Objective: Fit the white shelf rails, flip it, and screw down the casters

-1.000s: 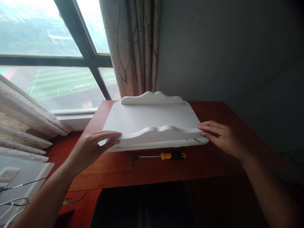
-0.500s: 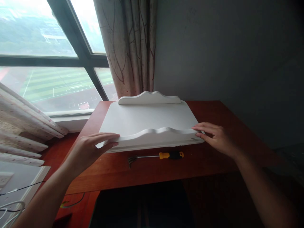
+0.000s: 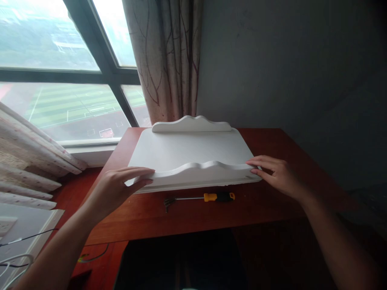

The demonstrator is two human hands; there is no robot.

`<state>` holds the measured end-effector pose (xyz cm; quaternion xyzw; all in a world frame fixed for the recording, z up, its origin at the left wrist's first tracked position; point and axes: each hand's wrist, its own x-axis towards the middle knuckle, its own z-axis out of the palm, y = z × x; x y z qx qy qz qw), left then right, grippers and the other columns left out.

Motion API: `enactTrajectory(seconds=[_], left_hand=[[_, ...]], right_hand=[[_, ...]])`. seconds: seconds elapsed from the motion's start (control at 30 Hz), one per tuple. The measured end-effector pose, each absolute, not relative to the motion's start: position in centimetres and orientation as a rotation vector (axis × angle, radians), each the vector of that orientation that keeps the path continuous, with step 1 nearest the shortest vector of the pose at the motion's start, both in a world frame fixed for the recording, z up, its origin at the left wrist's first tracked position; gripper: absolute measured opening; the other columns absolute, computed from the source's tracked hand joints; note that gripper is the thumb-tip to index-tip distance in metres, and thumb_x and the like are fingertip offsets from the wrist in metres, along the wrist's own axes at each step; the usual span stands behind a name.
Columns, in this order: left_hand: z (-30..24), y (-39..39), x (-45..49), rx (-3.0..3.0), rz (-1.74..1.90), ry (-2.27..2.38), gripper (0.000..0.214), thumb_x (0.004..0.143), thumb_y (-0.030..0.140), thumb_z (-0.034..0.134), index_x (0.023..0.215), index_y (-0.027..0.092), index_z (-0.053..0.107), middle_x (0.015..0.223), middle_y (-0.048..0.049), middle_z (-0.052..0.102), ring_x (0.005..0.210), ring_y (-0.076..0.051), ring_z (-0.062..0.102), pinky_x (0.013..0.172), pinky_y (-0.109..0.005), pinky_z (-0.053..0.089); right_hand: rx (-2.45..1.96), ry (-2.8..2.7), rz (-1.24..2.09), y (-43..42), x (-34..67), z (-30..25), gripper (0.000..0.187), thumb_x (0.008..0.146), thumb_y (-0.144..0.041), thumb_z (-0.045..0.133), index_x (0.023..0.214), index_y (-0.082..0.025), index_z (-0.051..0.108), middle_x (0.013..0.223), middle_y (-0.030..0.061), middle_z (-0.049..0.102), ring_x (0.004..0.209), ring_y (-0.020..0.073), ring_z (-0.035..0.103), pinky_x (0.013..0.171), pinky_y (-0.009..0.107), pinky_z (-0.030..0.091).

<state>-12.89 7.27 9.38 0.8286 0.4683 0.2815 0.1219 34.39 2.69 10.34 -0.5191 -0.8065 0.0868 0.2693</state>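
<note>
A white wooden shelf board with a wavy rail along its near and far edges lies flat on a red-brown desk. My left hand grips the left end of the near rail, thumb below and fingers on top. My right hand holds the right end of the same rail, fingers curled on it. A small hammer with a yellow and black handle lies on the desk just in front of the board, between my hands.
A grey wall stands right behind the desk, with a patterned curtain and a large window to the left. A white panel with a socket and cables sits at the lower left. A dark gap opens under the desk.
The view has shifted slightly. The board's near edge sits a little lower and closer to the desk than a second ago. Both hands keep their hold on the rail ends.
</note>
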Motion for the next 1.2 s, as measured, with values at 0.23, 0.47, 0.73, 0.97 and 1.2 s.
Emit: enactTrajectory(seconds=[0.23,0.47,0.73,0.97,1.2], left_hand=[[9.5,7.3,-12.7,2.401,0.809,1.358,0.031,0.086,0.051,0.066,0.106,0.029,0.076,0.102,-0.0002,0.077,0.089,-0.021,0.074,0.081,-0.031,0.06],[9.4,7.4,-12.7,2.395,0.821,1.339,0.032,0.085,0.052,0.067,0.105,0.029,0.076,0.102,-0.0004,0.077,0.089,-0.021,0.074,0.083,-0.031,0.06],[9.2,7.1,-12.7,2.395,0.819,1.352,0.03,0.085,0.051,0.067,0.105,0.029,0.076,0.101,0.0006,0.078,0.088,-0.021,0.075,0.084,-0.031,0.06],[8.5,6.9,-12.8,2.394,0.826,1.355,0.032,0.086,0.051,0.066,0.107,0.029,0.076,0.103,-0.0012,0.077,0.089,-0.023,0.075,0.085,-0.034,0.06],[8.6,6.9,-12.7,2.404,0.824,1.349,0.03,0.085,0.049,0.068,0.107,0.029,0.076,0.102,0.0001,0.078,0.087,-0.021,0.075,0.082,-0.031,0.059]], right_hand=[[-1.399,-2.184,0.222,2.5,34.4,10.2,0.027,0.096,-0.034,0.056,0.115,-0.029,0.073,0.117,0.0043,0.072,0.106,0.0244,0.069,0.092,0.039,0.058],[-1.425,-2.166,0.245,2.4,34.2,9.7,0.026,0.095,-0.033,0.055,0.114,-0.028,0.073,0.115,0.0047,0.073,0.105,0.0243,0.069,0.091,0.04,0.059],[-1.428,-2.172,0.242,2.3,34.3,9.1,0.026,0.095,-0.033,0.056,0.114,-0.028,0.073,0.116,0.0045,0.072,0.105,0.0242,0.069,0.088,0.039,0.06],[-1.424,-2.169,0.237,2.4,34.2,9.2,0.026,0.095,-0.033,0.056,0.113,-0.029,0.074,0.115,0.0043,0.073,0.104,0.0243,0.07,0.085,0.039,0.061],[-1.432,-2.158,0.254,2.3,34.4,8.6,0.026,0.095,-0.033,0.057,0.115,-0.028,0.072,0.117,0.0045,0.072,0.106,0.0237,0.069,0.089,0.039,0.059]])
